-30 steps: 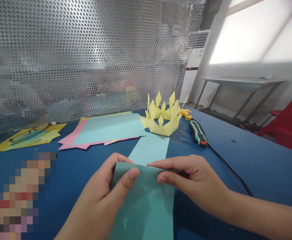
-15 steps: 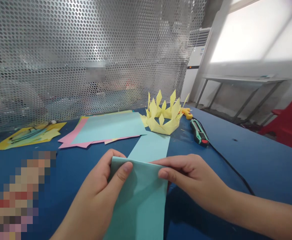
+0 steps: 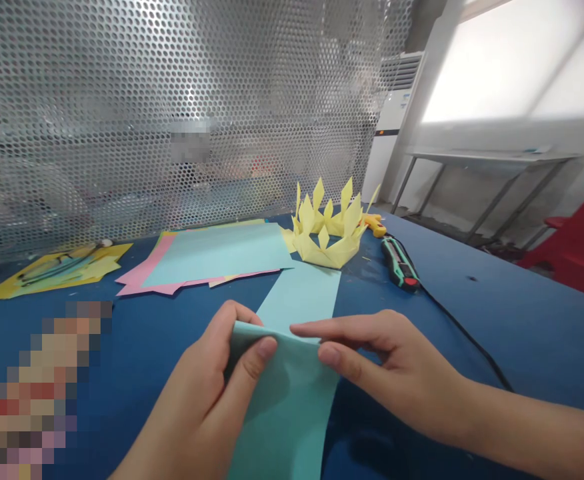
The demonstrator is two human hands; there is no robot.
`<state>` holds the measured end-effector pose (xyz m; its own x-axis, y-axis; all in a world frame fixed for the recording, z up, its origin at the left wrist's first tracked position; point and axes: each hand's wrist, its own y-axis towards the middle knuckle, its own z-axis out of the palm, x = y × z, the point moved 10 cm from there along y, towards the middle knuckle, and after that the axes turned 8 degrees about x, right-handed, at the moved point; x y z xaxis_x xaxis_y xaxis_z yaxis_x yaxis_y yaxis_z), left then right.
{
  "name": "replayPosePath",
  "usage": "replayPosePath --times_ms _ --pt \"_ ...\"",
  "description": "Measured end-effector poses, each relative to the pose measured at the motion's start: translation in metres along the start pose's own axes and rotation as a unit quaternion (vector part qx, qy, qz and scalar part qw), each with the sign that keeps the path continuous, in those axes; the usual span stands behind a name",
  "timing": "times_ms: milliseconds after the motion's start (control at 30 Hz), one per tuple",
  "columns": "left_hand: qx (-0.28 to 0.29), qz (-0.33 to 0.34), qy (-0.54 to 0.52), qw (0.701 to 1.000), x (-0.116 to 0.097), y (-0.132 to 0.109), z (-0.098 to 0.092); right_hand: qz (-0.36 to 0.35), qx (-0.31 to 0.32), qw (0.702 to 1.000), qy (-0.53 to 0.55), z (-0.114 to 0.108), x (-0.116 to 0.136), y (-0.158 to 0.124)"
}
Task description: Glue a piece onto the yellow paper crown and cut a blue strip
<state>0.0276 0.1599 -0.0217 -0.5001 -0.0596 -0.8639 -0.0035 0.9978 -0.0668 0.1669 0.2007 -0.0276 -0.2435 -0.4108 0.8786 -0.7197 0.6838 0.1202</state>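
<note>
A long light-blue paper strip (image 3: 287,407) runs toward me at the centre, its raised upper edge folded over. My left hand (image 3: 232,373) pinches that edge at its left end, thumb in front and fingers behind. At the right end, my right hand (image 3: 387,360) holds the edge between thumb and fingers, with the index finger stretched along the fold. Behind the hands, another light-blue paper piece (image 3: 305,293) lies on the table. Just beyond it stands a yellow paper crown (image 3: 329,250) with pointed tips.
Light-blue sheets (image 3: 217,257) over pink ones lie at the back left, beside a yellow sheet (image 3: 2,283) bearing scraps. A green-black cutter (image 3: 401,265), a yellow tool (image 3: 375,225) and a black cable (image 3: 465,340) are right of the crown. A perforated metal screen (image 3: 147,120) rises behind.
The folded edge has dropped slightly and tilted down to the right. My left hand has shifted a little right, and my right index fingertip has slid left along the fold.
</note>
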Motion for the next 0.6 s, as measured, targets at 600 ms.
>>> replayPosePath --times_ms 600 --pt "0.061 0.003 0.042 0.997 -0.002 -0.005 0.017 -0.018 0.043 0.999 0.005 0.013 0.004 -0.002"
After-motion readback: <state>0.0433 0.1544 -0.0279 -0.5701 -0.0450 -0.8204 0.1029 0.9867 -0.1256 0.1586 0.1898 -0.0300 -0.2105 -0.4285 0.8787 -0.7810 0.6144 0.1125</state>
